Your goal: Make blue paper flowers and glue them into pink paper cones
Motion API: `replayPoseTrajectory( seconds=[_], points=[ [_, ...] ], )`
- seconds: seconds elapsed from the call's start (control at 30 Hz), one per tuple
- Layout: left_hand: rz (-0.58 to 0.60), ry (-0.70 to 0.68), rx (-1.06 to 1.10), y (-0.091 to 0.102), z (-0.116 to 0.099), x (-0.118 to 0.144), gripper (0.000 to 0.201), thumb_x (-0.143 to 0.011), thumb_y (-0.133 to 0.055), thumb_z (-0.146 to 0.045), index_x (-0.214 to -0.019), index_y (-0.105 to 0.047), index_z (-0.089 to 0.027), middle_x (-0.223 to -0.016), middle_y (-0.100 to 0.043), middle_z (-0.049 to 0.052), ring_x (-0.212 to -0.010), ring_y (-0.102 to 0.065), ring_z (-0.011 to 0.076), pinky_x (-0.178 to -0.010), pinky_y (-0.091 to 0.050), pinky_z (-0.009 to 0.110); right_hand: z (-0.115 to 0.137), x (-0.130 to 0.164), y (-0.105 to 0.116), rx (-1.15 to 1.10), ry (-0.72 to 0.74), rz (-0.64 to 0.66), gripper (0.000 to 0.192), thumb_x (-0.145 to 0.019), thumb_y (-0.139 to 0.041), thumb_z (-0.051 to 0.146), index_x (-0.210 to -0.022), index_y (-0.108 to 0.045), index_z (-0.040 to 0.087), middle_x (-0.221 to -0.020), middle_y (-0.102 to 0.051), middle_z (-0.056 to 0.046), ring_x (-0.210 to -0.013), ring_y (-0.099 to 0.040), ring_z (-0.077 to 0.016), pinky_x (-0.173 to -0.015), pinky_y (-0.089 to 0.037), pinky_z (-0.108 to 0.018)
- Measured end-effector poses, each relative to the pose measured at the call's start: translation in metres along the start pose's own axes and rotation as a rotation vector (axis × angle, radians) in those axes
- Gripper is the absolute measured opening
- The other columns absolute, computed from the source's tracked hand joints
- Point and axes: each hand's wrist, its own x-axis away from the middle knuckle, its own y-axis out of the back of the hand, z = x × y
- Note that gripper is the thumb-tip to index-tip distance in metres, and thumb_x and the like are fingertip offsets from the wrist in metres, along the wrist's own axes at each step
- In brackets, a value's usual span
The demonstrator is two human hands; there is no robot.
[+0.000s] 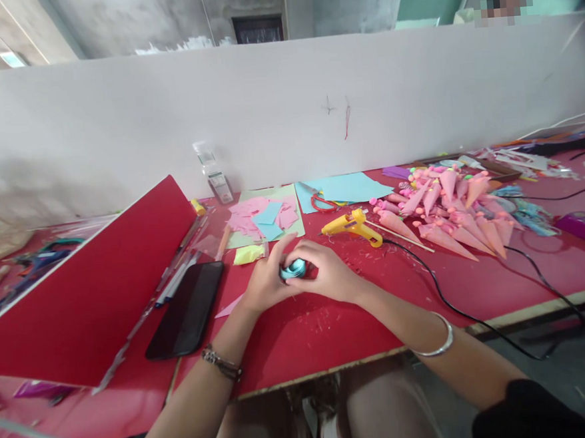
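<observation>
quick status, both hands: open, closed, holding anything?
Left hand: closed on the blue paper roll.
Right hand: closed on the same blue paper roll, from the other side.

Light-blue paper roll (293, 269), yellow glue gun (352, 225) with black cord (443, 295), pink cones (447, 218), red worktop (300, 332), black phone (187, 308), red-handled scissors (321, 200).

- Blue paper roll (293, 270): small, light blue, looks like a coiled strip; only a sliver shows between the fingers.
- Pose: coil appears to lie flat, its layered turns facing up; exact shape mostly hidden.
- Position: just above the red table (305, 331), near its front middle.
- Contact: pinched between left hand (265, 281) and right hand (326, 273), fingertips closed around it.
</observation>
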Motion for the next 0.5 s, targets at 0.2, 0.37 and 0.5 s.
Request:
replayPoseTrajectory(
  seconds=[0.2, 0.37, 0.5],
  points=[
    [-0.038, -0.029, 0.053, -0.0015, -0.0015, -0.0020, 0.043, -0.068, -0.058, -0.026, -0.105, -0.038, -0.018, -0.091, -0.056, 0.005, -0.074, -0.056, 0.0151, -0.061, -0.043, 0.023, -0.0014, -0.0018, 0.0011, -0.030, -0.008, -0.076, 0.011, -0.073, -0.056, 0.022, -0.082, -0.051, 0.019, -0.080, -0.050, 0.000, -0.074, -0.050, -0.0116, -0.068, -0.042, -0.024],
    [-0.011, 0.004, 0.133, -0.0031, -0.0025, -0.0026, 0.032, -0.071, -0.057, -0.027, -0.094, -0.037, -0.018, -0.089, -0.053, 0.004, -0.074, -0.054, 0.0150, -0.062, -0.043, 0.024, 0.0001, -0.0019, 0.0021, -0.026, 0.003, -0.061, 0.014, -0.073, -0.055, 0.020, -0.086, -0.051, 0.020, -0.083, -0.051, 0.000, -0.076, -0.050, -0.0118, -0.068, -0.041, -0.024],
    [0.005, 0.000, 0.102, -0.0031, -0.0037, -0.0024, 0.029, -0.073, -0.055, -0.026, -0.095, -0.040, -0.017, -0.085, -0.054, 0.003, -0.074, -0.054, 0.0154, -0.063, -0.042, 0.025, 0.0011, -0.0020, 0.0035, -0.033, -0.002, -0.057, 0.022, -0.075, -0.055, 0.020, -0.096, -0.050, 0.020, -0.090, -0.052, -0.002, -0.083, -0.050, -0.0126, -0.071, -0.041, -0.024]
  ],
)
